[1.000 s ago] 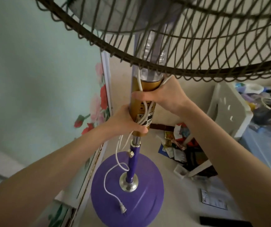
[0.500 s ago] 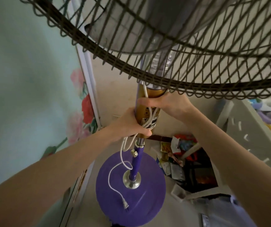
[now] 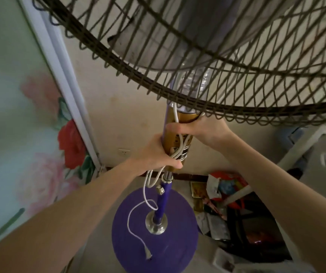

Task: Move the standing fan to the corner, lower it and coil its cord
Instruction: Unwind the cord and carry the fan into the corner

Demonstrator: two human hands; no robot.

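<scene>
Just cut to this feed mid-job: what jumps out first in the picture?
The dark wire fan guard fills the top of the view, very close to the camera. Below it, the left hand and the right hand grip the gold column, with the white cord looped under the fingers. The cord's plug lies on the round purple base at the bottom centre.

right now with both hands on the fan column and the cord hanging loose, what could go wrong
1. The white cord is only partly gathered under the left hand; its plug lies on the purple base, so it might snag or get trodden on if the fan is shifted.
2. Both hands grip the gold column, the right hand just under the grille. If the column drops suddenly, fingers could be pinched.
</scene>
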